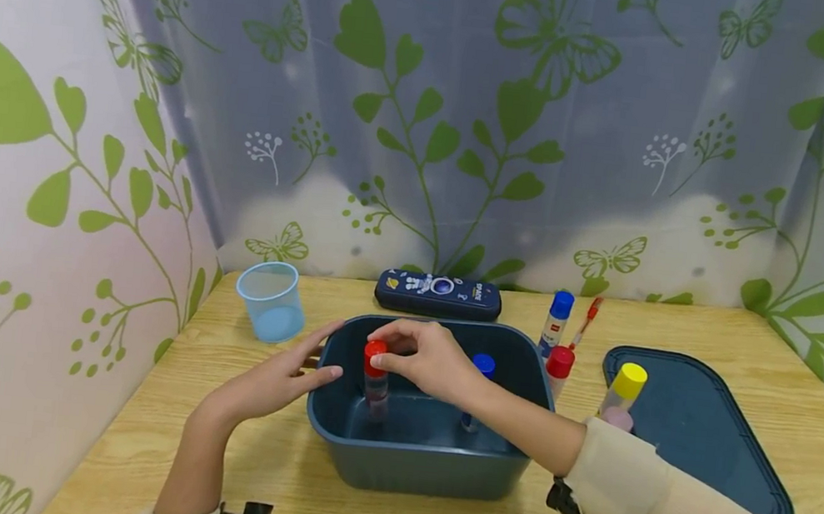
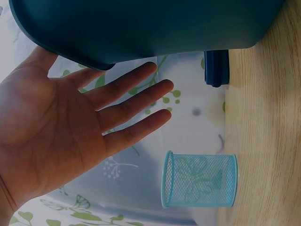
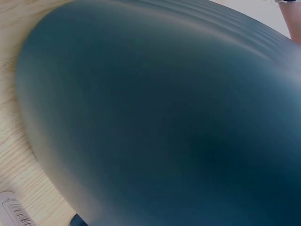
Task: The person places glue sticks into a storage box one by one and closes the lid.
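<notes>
Red-capped, the glue stick (image 1: 373,379) stood upright inside the dark blue bin (image 1: 421,459), its cap pinched by the curled fingertips of the right hand (image 1: 422,360). A blue-capped stick (image 1: 478,381) stood deeper in the same bin, just behind that hand. The left hand (image 1: 277,378) lay flat and wide, fingers straight against the bin's outer left wall and holding nothing. Beyond it a light blue mesh cup (image 1: 271,301) stood on the wooden bench (image 1: 137,429), apart from the bin. A dark pencil case (image 1: 438,294) lay behind the bin. To the right stood more glue sticks, a blue-capped one (image 1: 557,321), a red-capped one (image 1: 558,370) and a yellow-capped one (image 1: 624,394), beside the bin's lid (image 1: 710,431).
</notes>
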`<act>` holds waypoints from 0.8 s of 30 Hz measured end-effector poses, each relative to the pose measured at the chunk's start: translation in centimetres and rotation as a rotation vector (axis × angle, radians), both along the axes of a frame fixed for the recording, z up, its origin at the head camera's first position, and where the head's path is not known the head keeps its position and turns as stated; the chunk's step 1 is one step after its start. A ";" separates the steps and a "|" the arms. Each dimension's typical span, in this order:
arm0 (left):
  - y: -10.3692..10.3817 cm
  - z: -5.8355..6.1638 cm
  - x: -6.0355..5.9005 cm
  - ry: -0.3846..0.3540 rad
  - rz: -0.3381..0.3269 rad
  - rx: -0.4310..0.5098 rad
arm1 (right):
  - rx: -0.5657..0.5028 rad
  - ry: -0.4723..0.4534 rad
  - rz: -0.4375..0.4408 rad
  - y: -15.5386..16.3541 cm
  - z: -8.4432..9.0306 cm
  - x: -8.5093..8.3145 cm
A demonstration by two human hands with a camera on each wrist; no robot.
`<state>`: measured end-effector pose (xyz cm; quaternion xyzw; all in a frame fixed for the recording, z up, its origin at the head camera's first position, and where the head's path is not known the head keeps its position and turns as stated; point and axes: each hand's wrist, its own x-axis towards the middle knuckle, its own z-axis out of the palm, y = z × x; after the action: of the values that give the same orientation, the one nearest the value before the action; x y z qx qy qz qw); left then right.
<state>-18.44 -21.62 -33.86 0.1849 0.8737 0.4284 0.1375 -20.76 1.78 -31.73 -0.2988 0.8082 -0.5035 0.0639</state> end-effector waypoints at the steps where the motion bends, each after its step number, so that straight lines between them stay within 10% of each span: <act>1: 0.0 0.0 0.0 -0.002 0.001 0.000 | 0.005 0.000 0.000 -0.1 -0.1 0.0; 24: 0.1 0.3 0.1 -0.015 0.007 -0.008 | 0.066 -0.032 0.009 -0.5 -1.6 -0.5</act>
<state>-18.34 -21.55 -33.61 0.1780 0.8750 0.4268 0.1435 -21.27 1.24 -33.28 -0.2920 0.8218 -0.4812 0.0888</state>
